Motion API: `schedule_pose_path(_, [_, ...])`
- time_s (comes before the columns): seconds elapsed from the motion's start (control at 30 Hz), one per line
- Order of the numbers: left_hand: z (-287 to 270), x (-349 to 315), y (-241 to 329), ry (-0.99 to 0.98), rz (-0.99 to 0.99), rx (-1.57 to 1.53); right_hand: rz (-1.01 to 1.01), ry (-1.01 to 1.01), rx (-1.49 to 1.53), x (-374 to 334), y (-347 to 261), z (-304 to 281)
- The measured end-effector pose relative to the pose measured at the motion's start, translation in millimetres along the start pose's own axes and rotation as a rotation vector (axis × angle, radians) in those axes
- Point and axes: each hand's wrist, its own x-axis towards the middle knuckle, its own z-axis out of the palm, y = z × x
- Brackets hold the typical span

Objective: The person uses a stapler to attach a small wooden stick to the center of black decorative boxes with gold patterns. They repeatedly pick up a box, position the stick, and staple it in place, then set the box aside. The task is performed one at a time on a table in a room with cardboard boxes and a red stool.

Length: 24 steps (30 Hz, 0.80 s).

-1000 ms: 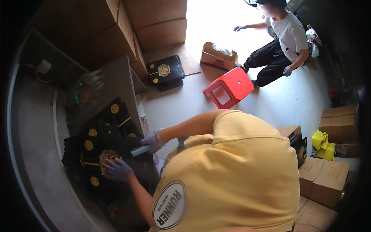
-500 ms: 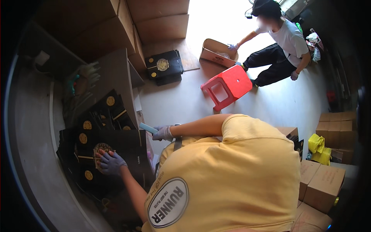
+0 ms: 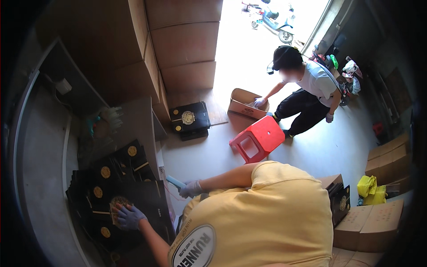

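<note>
My left hand point(image 3: 129, 216), in a grey-purple glove, lies flat with spread fingers on a stack of black flat packages point(image 3: 151, 222) printed with gold round emblems. Its fingertips cover part of the large gold emblem. In my right hand point(image 3: 191, 189), also gloved, I grip a flat light-blue bar point(image 3: 174, 181); its far end points to the left, and I cannot make out its exact kind. More black packages point(image 3: 132, 151) lie fanned out just beyond the stack. My yellow shirt fills the lower middle.
A red plastic stool point(image 3: 267, 133) stands on the floor ahead. Beyond it a person point(image 3: 307, 93) bends over an open carton point(image 3: 238, 99). Another black stack point(image 3: 191, 120) sits on the floor near tall cartons point(image 3: 187, 44). Cartons point(image 3: 369, 222) and yellow bundles point(image 3: 367, 186) stand at right.
The view has tilted up, so a scooter outside the doorway now shows. The other person bends lower, with one hand inside the carton. My left hand remains on the black stack; my right keeps the blue bar.
</note>
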Motion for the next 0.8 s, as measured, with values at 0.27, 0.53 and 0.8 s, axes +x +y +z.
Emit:
schedule_pose_path(0.27, [-0.8,-2.0,2.3,0.020,-0.005,0.012,0.032,-0.295,-0.156,12.1,5.1,-0.5])
schedule_pose_path(0.53, [-1.7,-4.7,6.3,0.026,0.004,0.029,-0.054,-0.258,-0.325,40.4,27.2,-9.1])
schedule_pose_path(0.8, [1.7,1.8,0.8,0.025,-0.005,0.004,-0.029,-0.174,-0.286,23.3,6.0,-1.3])
